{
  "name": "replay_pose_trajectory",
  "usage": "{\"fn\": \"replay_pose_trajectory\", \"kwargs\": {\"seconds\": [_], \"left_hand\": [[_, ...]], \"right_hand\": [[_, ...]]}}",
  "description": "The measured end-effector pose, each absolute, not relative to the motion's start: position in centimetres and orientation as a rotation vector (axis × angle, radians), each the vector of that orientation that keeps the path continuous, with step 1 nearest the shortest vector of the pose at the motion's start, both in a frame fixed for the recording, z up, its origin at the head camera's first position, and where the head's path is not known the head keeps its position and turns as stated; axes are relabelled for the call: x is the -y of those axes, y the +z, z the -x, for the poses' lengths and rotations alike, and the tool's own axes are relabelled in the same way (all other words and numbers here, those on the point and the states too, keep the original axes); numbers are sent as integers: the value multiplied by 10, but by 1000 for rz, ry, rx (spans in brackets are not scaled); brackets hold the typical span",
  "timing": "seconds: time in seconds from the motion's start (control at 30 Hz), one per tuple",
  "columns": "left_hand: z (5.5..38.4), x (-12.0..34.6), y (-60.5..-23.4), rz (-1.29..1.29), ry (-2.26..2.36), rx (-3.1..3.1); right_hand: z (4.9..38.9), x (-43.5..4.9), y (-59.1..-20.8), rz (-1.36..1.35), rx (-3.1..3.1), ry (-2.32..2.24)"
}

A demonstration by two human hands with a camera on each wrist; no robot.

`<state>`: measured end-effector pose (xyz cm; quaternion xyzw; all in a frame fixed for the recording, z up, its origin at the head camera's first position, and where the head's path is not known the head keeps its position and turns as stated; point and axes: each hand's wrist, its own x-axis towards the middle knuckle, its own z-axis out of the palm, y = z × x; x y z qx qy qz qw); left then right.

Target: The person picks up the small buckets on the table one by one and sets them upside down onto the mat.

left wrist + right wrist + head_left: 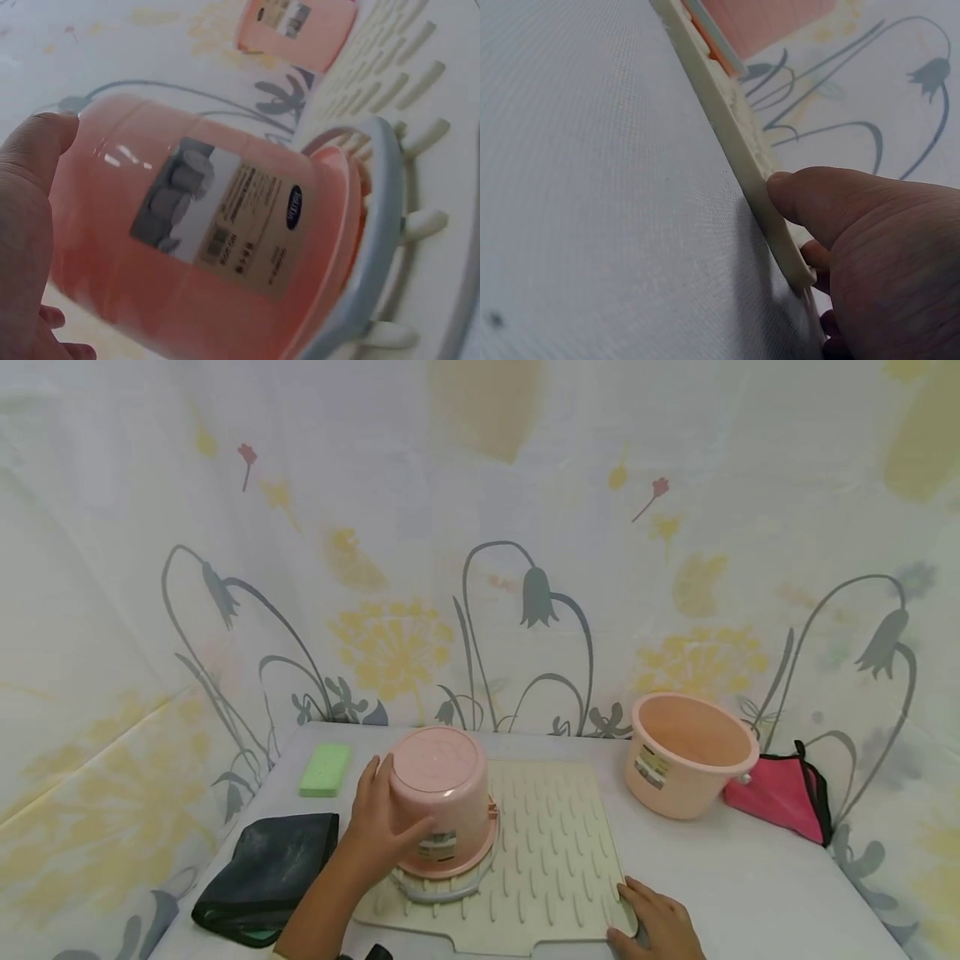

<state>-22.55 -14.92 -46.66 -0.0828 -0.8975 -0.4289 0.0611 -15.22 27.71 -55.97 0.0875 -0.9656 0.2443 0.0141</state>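
L hand (375,831), spread wide, grips a glossy, round pink pail (457,810) upside down on the peg-studded cream tray (495,937), w/ R hand (660,922) pinching its thin edge, thumb & fingers close tog.

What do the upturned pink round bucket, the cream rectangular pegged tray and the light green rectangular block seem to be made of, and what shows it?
Upturned bucket: probably smooth, glossy plastic; bright highlights show on its wall.
Cream tray: likely moulded plastic, fairly matt; pegs and base share one even colour.
Green block: perhaps matt sponge foam, judging by its dull top; not certain.
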Motion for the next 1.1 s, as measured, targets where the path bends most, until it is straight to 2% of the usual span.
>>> {"fn": "replay_pose_trajectory", "kwargs": {"seconds": [0.33, 0.93, 1.1], "left_hand": [[205, 166, -496, 55, -1466, 2847], [189, 178, -524, -38, -1320, 3029], [189, 184, -531, 18, -1263, 3066]], "right_hand": [[153, -277, -557, -251, 3017, 759], [151, -277, -558, -222, 3031, 816], [151, -277, -560, -242, 3015, 799]]}}
